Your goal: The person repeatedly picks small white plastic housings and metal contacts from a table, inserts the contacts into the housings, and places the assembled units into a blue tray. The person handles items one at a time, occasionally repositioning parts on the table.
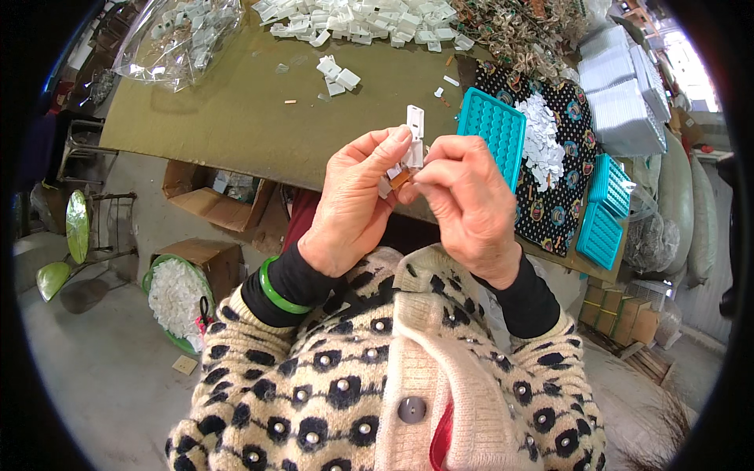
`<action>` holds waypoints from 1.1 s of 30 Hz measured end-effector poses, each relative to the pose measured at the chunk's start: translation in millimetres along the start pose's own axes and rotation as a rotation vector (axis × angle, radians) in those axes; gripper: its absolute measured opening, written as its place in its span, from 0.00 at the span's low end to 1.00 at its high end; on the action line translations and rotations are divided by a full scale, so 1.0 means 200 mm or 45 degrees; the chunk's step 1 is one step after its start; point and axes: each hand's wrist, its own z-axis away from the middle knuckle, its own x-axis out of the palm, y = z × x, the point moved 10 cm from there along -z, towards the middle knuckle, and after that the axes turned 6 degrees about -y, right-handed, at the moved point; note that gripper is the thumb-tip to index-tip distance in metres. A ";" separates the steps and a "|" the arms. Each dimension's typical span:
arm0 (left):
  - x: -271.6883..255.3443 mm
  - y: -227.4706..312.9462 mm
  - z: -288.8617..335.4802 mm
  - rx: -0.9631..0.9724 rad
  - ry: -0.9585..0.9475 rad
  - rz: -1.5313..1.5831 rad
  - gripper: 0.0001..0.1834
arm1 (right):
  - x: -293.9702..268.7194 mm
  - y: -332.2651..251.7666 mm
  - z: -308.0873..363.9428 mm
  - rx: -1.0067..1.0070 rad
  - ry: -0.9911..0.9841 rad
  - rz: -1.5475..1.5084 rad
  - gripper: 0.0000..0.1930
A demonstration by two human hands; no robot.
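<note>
Lower part of the white plastic clip [414, 133] behind fingertips, small brown piece [401, 179] too small to identify.

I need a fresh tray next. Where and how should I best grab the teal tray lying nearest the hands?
Probably by the near short end of the teal tray, coming from below with the right hand. It lies flat, tilted, partly on the patterned cloth, and that end is bare and closest. White pieces crowd its right long side, so a grip there would likely disturb them.
</note>
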 end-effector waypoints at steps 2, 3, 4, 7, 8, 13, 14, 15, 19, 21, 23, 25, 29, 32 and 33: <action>-0.02 0.00 0.01 -0.019 0.062 -0.022 0.10 | 0.01 0.03 -0.01 0.052 -0.026 -0.097 0.11; -0.02 0.00 0.02 -0.012 0.066 -0.034 0.10 | 0.00 0.04 -0.01 0.097 -0.010 -0.150 0.11; -0.02 -0.01 0.03 -0.031 0.091 -0.023 0.10 | 0.01 0.02 -0.01 0.059 -0.025 -0.082 0.11; -0.03 -0.03 0.03 -0.038 0.086 0.008 0.11 | 0.06 -0.02 0.00 0.018 -0.073 0.000 0.12; -0.04 -0.03 0.03 -0.038 0.077 0.013 0.10 | 0.06 -0.02 0.01 0.036 -0.076 0.021 0.13; -0.07 -0.04 0.02 -0.029 0.105 -0.010 0.10 | 0.09 -0.02 0.00 -0.030 -0.177 0.091 0.10; -0.07 -0.05 0.02 -0.039 0.102 -0.004 0.10 | 0.10 -0.02 -0.01 -0.067 -0.203 0.124 0.10; -0.07 -0.05 0.03 -0.058 0.117 -0.007 0.10 | 0.09 -0.04 -0.02 -0.139 -0.210 0.171 0.10; -0.06 -0.05 0.03 -0.052 0.132 0.003 0.09 | 0.09 -0.09 -0.02 -0.375 -0.231 0.254 0.11; -0.06 -0.05 0.02 -0.050 0.173 0.001 0.09 | 0.09 -0.10 -0.02 -0.428 -0.261 0.243 0.12; -0.05 -0.05 0.01 -0.071 0.206 0.033 0.09 | 0.09 -0.11 -0.01 -0.469 -0.305 0.256 0.12; -0.04 -0.05 0.01 -0.084 0.223 0.052 0.09 | 0.08 -0.12 0.00 -0.499 -0.269 0.279 0.12; -0.02 -0.06 0.01 -0.086 0.239 0.060 0.08 | 0.07 -0.12 0.03 -0.502 -0.314 0.312 0.12; -0.01 -0.06 -0.01 -0.055 0.235 0.033 0.08 | 0.07 -0.10 0.03 -0.486 -0.285 0.351 0.12; -0.01 -0.06 -0.01 -0.038 0.232 0.019 0.08 | 0.04 -0.08 0.02 -0.448 -0.213 0.310 0.12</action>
